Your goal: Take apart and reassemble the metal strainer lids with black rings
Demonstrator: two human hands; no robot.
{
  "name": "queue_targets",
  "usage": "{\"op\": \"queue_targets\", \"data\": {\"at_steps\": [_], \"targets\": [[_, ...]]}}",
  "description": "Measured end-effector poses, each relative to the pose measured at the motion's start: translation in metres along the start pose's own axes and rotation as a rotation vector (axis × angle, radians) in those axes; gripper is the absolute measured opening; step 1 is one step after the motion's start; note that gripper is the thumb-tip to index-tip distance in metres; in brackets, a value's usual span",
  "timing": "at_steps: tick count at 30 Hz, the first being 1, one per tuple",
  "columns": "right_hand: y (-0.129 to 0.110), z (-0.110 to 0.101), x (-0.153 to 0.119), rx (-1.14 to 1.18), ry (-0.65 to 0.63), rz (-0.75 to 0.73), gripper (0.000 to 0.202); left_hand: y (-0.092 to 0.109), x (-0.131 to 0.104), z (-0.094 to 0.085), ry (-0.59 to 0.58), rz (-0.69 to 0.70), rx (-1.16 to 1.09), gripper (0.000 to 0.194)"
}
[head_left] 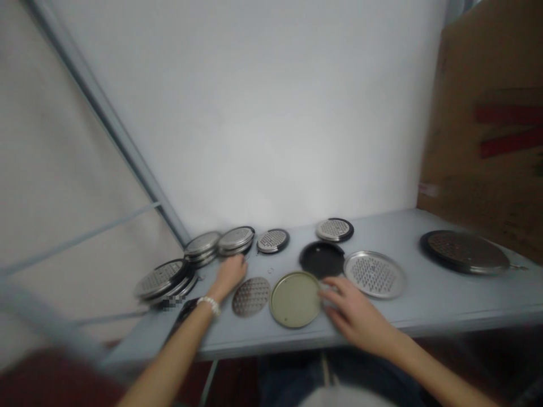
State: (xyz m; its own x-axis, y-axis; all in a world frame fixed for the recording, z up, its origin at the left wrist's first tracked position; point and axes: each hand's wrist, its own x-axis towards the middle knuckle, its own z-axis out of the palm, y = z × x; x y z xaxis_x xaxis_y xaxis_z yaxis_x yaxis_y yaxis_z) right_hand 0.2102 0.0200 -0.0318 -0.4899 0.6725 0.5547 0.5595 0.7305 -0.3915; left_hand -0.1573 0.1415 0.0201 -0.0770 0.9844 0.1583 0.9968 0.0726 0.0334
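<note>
- Olive-green, round, shallow dish with a raised rim (296, 299) lies flat on the grey tabletop (424, 302); clock directions below are taken from its centre.
- Right hand (352, 311): at 3 o'clock, fingers loosely parted at the dish's rim, not clenched; blur hides whether they touch it.
- Left hand (231, 271): at 10 o'clock, fingers curled inward; I cannot tell whether they pinch anything.
- Bare silvery metal disc with rows of raised marks (251, 297): 9 o'clock, flat beside the dish.
- Black, round, shallow dish (322, 259): 1 o'clock.
- Silver, round, perforated metal plate with a rim (374, 275): 2 o'clock, just beside the black dish.
- Silver perforated disc with partly black edging (272, 241): 11 o'clock.
- Silvery stack of round, black-edged pieces (236, 240): between 10 and 11 o'clock, just beyond the left hand.
- Brown cardboard box with red stripes (483, 186): 2 o'clock, well apart.
</note>
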Motion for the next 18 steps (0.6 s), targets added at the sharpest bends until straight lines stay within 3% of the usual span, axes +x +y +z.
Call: {"op": "queue_targets", "data": {"at_steps": [4, 10, 14, 18], "targets": [[-0.008, -0.009, 0.003, 0.006, -0.096, -0.047, 0.023, -0.002, -0.006, 0.003, -0.011, 0.011, 0.02, 0.026], [-0.008, -0.006, 0.004, 0.028, -0.117, -0.032, 0.012, -0.013, -0.021, -0.007, -0.011, 0.059, 0.0, 0.018], [-0.007, -0.006, 0.003, 0.047, -0.125, -0.023, 0.011, 0.011, -0.021, -0.008, 0.036, 0.184, -0.088, 0.023], [-0.008, -0.009, 0.003, 0.11, -0.118, 0.013, 0.014, 0.044, -0.009, 0.003, -0.026, 0.38, -0.225, 0.02]]}}
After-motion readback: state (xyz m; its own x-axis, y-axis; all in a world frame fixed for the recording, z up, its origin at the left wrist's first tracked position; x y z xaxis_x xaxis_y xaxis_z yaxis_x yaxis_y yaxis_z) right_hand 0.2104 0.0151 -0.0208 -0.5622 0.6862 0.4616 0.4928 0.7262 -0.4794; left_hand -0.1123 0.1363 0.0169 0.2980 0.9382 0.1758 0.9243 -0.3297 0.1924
